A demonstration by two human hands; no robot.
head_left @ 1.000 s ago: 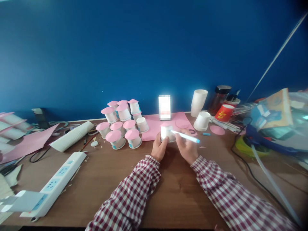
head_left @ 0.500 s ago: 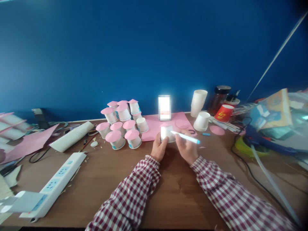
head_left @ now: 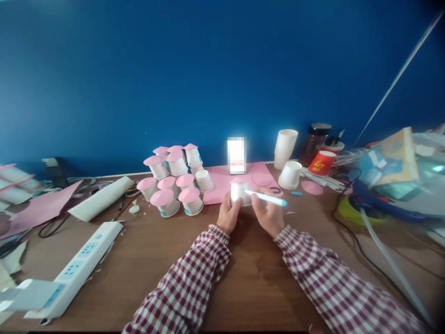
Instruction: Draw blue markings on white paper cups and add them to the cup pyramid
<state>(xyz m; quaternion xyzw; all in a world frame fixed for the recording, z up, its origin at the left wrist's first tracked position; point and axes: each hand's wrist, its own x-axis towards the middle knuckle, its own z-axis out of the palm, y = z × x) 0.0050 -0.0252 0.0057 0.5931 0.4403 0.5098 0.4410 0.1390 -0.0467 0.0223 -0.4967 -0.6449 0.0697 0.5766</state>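
Note:
A white paper cup (head_left: 239, 192) with a pink paper cone on top stands upside down between my hands, just before the pink sheet (head_left: 222, 178). My left hand (head_left: 228, 213) is closed around its left side, thumb on the front. In my right hand (head_left: 270, 215) is a white marker with a light blue end (head_left: 269, 198), its tip at or close to the cup's right side; whether it touches, I cannot tell. To the left stand several cups with pink cone tops (head_left: 190, 200) and one plain cup (head_left: 203, 181).
Behind the cup a bright phone (head_left: 237, 156) leans upright, its screen blurred. Stacked white cups (head_left: 285, 148), a red cup (head_left: 321, 163), a small blue cap (head_left: 296, 194) and a pink disc (head_left: 312, 187) lie to the right. A power strip (head_left: 81, 266) and a white ridged roll (head_left: 101, 198) occupy the left.
The whole view has shifted slightly, so things appear a little further left. My hands keep the same hold on the cup and marker.

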